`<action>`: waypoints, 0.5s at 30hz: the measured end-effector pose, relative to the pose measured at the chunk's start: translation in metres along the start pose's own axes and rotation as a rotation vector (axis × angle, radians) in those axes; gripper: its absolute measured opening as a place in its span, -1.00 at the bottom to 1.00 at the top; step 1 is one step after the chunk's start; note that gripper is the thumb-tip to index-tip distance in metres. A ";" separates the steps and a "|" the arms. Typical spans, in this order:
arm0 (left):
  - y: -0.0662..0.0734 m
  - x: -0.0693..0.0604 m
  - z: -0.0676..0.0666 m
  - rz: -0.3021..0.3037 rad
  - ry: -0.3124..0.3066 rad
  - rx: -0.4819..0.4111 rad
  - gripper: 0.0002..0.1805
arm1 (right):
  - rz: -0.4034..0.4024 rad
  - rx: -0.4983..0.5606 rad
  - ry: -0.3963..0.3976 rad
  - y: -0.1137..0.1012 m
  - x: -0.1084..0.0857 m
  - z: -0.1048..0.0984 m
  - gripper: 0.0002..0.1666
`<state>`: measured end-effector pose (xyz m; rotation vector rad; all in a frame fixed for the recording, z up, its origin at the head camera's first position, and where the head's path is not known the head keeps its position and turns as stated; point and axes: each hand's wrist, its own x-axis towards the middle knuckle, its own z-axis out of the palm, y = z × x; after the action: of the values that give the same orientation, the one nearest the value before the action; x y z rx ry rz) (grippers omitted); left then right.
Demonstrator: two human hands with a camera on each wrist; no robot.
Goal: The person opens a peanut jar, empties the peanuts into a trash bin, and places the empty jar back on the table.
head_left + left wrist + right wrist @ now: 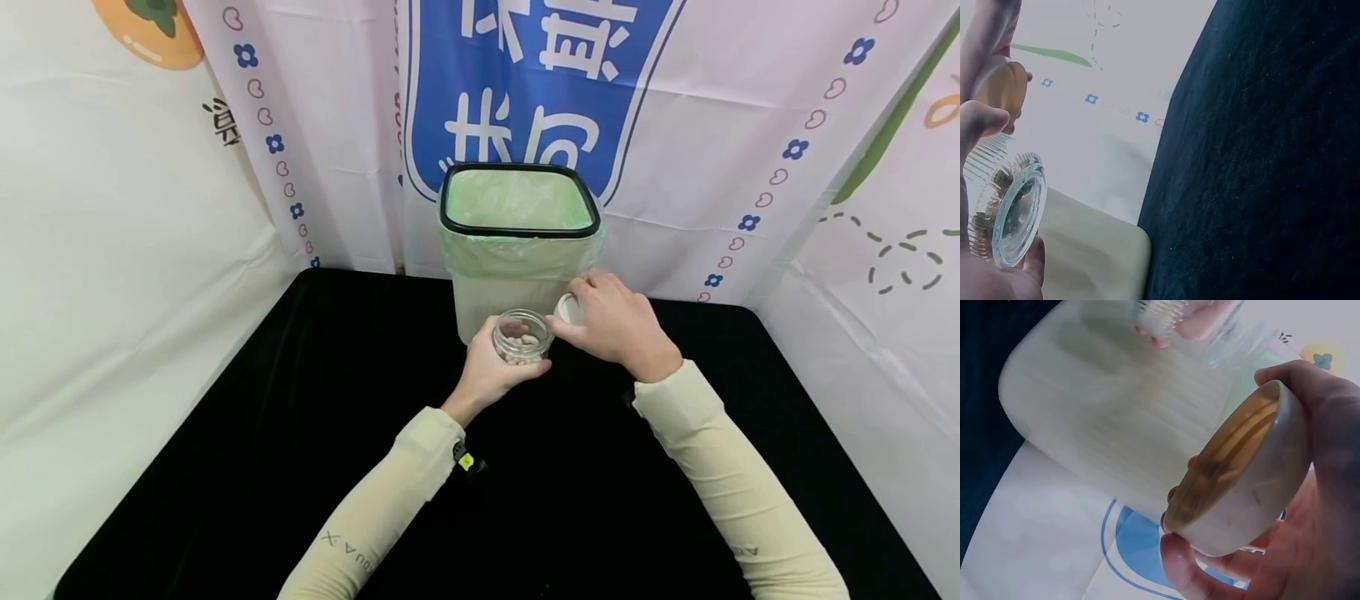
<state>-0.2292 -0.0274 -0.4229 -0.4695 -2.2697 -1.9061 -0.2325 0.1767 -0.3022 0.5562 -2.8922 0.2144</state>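
Note:
A clear glass jar (522, 337) with pale, nut-like pieces inside stands uncovered in the left hand (491, 371), whose fingers and thumb wrap its sides. Just right of its mouth, the right hand (617, 325) holds a white lid (570, 309) by the edge, apart from the jar. The right wrist view shows the lid (1241, 481) tilted, its tan inner side facing left, gripped between thumb and fingers. In the left wrist view the ribbed jar (1019, 215) is seen from its base, with the lid (1007, 90) above it.
Directly behind the hands stands a pale bin (487, 296) with a black rim (525, 234) and a green liner bag (517, 198). It rests on a black-covered table (360, 350). Printed curtains (345, 108) hang behind and at both sides.

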 end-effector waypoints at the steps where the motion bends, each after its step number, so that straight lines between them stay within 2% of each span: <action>1: 0.000 0.000 -0.001 0.000 0.001 0.003 -0.20 | 0.002 -0.002 -0.003 0.001 0.000 0.001 -0.31; 9: 0.005 0.000 -0.009 0.007 0.021 0.011 -0.21 | 0.034 -0.022 -0.011 0.011 -0.001 0.011 -0.31; 15: 0.008 -0.002 -0.016 0.024 0.046 0.034 -0.22 | 0.056 0.002 -0.037 0.016 -0.004 0.019 -0.29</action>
<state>-0.2263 -0.0417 -0.4131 -0.4417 -2.2538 -1.8448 -0.2384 0.1895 -0.3234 0.4850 -2.9464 0.2174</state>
